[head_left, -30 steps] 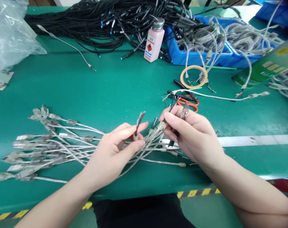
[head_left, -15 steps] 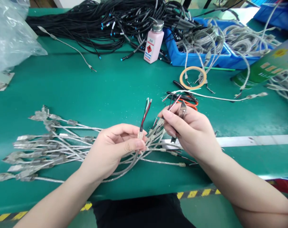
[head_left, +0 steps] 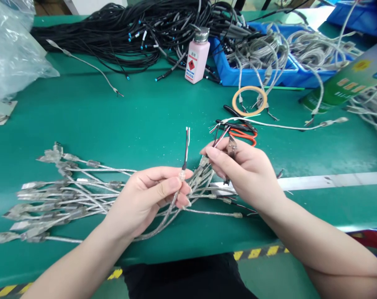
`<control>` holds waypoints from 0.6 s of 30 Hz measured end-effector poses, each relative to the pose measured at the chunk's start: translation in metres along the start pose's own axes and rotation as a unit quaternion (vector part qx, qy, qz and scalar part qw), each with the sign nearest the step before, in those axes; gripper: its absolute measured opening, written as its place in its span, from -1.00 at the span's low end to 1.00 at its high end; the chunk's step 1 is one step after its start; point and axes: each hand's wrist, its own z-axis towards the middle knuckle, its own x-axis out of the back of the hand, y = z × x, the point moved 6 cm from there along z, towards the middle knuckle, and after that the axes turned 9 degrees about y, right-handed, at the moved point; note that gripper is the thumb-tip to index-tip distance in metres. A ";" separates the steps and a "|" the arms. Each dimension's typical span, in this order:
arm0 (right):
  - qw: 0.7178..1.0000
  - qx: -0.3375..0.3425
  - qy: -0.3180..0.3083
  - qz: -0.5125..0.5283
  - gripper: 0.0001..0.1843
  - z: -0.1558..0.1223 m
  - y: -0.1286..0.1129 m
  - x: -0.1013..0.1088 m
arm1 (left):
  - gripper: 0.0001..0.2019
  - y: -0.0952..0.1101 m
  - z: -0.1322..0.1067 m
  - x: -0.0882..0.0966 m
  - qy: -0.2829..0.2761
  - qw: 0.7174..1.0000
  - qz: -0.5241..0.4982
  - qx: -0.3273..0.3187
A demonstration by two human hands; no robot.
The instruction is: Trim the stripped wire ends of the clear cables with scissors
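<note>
One cable [head_left: 182, 176] in left hand [head_left: 152, 192], wires [head_left: 186, 149] up.

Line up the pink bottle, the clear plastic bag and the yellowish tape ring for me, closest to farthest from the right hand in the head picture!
From the right hand:
1. Tape ring: just ahead of it.
2. Pink bottle: farther ahead, a bit left.
3. Clear plastic bag: way over on the far left.
</note>
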 end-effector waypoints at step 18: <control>0.972 0.081 -0.013 -0.221 -0.82 0.009 -0.004 0.009 | -0.90 0.000 0.000 0.009 0.071 0.979 0.170 -0.088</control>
